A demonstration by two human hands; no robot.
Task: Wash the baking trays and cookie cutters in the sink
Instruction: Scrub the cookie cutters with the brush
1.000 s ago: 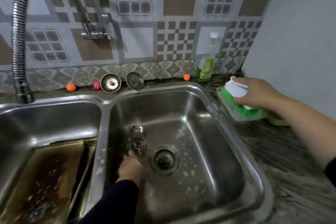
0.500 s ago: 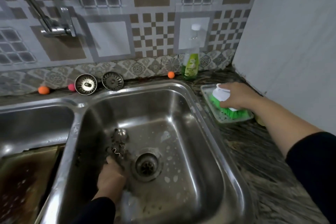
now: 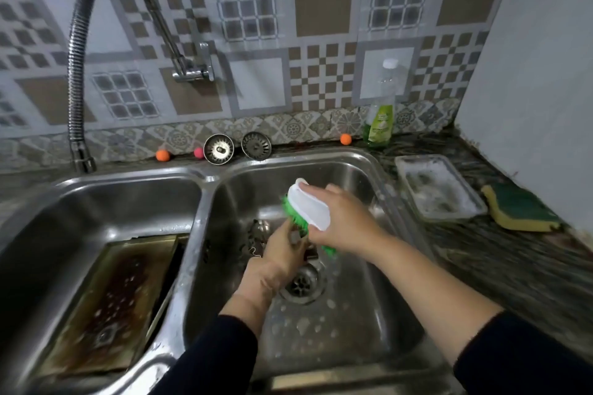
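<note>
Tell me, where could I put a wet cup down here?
Bare dark stone counter lies nearer you than the yellow-green sponge and soapy clear plastic tray. The ledge behind the steel sink is crowded with strainers and balls.

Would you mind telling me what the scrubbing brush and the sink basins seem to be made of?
Brush: apparently plastic, with a smooth white back and bright green bristles. Sink basins: likely stainless steel, with a brushed grey sheen that mirrors light.
</note>
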